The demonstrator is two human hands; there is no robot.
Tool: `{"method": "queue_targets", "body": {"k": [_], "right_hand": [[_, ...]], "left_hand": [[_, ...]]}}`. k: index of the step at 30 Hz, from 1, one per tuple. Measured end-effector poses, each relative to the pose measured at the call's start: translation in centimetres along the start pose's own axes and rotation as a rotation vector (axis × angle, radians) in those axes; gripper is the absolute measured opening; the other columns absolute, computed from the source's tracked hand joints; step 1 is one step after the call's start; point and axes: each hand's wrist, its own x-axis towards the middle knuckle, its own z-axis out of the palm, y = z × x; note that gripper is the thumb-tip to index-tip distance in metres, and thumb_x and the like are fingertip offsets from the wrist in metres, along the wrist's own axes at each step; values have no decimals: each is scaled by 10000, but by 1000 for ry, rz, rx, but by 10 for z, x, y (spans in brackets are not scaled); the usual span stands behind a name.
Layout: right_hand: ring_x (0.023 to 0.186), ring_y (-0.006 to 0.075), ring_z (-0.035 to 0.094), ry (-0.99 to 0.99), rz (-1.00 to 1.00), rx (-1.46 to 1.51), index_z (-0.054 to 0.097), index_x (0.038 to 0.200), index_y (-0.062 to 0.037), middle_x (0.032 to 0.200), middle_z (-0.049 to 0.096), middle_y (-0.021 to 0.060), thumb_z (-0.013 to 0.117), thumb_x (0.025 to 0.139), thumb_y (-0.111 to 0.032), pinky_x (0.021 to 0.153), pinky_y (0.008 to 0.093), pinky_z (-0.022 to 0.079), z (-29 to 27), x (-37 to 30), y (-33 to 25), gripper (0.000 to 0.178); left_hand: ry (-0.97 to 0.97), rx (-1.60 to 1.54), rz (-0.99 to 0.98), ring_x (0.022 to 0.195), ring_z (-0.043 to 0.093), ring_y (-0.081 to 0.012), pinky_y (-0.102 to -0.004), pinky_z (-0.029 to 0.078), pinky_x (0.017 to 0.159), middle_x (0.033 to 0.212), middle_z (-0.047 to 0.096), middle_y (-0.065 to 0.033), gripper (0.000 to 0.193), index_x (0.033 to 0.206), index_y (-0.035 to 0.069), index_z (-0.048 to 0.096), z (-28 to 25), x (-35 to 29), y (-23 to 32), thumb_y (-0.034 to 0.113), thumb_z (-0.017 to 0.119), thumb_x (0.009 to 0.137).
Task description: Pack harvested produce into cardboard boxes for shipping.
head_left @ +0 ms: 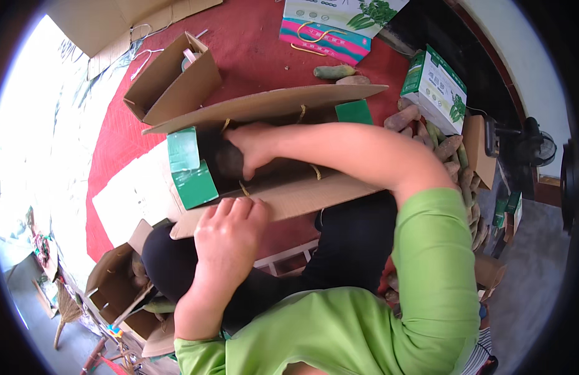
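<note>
A long cardboard box (327, 192) lies open in front of me, with green end flaps (195, 185) and yellowish cord handles (302, 113). My left hand (232, 228) has its fingers curled over the edge of the near flap. Across the box reaches my right arm, and my right hand (257, 147) is down inside its left part. The thumb and fingers there are spread around a dark brown, rounded tuber (229, 162), which is shadowed and partly hidden. Fingertips of that hand are hard to see.
Several tubers (449, 147) are heaped at the right beside a white-and-green carton (436, 87). A smaller open box (180, 84) stands beyond on the red mat (252, 53). Another box (117, 294) holding vegetables sits at my left knee. A fan (539, 147) stands far right.
</note>
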Motion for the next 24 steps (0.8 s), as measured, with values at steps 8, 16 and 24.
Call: {"method": "queue_targets", "body": {"k": [8, 16, 24], "right_hand": [[1080, 317, 597, -137, 40, -149, 559, 1209, -21, 1160, 621, 167, 863, 549, -261, 914, 403, 487, 55, 45, -8, 765], [993, 337, 627, -374, -252, -76, 670, 1052, 22, 1049, 672, 200, 764, 706, -451, 875, 404, 492, 21, 44, -29, 593], [954, 220, 655, 474, -394, 488, 626, 1172, -40, 1053, 686, 113, 634, 823, -299, 820, 328, 509, -89, -181, -44, 435]], "left_hand": [[-13, -22, -11, 836, 629, -200, -347, 501, 688, 875, 640, -9, 185, 916, 115, 640, -1, -1, -4, 91, 595, 738], [54, 5, 7, 824, 622, -212, -344, 491, 671, 876, 626, -22, 185, 921, 114, 639, 6, 3, -8, 93, 585, 746], [52, -1, -77, 835, 634, -268, -387, 505, 718, 897, 662, -64, 140, 945, 90, 678, -2, 5, 7, 90, 598, 830]]}}
